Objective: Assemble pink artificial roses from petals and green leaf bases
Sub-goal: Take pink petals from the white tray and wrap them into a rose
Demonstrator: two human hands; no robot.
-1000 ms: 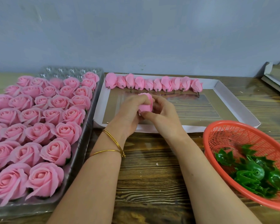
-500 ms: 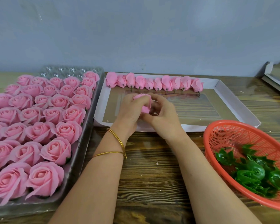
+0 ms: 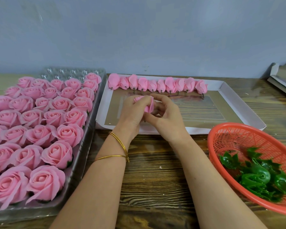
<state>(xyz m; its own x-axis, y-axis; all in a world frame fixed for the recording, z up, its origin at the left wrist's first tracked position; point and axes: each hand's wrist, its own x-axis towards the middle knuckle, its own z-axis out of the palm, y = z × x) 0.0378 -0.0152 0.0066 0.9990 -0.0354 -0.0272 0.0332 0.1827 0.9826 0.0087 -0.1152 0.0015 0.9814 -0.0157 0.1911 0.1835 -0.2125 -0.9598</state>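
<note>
Over the near edge of the white cardboard tray (image 3: 244, 104), my left hand (image 3: 132, 114) and my right hand (image 3: 165, 116) meet around one pink rose bud (image 3: 148, 105). Both hands pinch it with curled fingers; most of the bud is hidden between them. A row of several closed pink buds (image 3: 157, 84) on short stems lies along the tray's far side. Green leaf bases (image 3: 257, 176) are heaped in the red plastic basket (image 3: 234, 134) at the right.
A clear plastic tray (image 3: 82, 156) packed with several finished pink roses (image 3: 40, 134) fills the left side. The wooden table (image 3: 155, 179) stretches under my forearms. Flat boxes (image 3: 284, 76) sit at the far right against the grey wall.
My hands have kept the bud in the same spot and worked it between the fingers; my left thumb now covers more of its top. Nothing else has moved.
</note>
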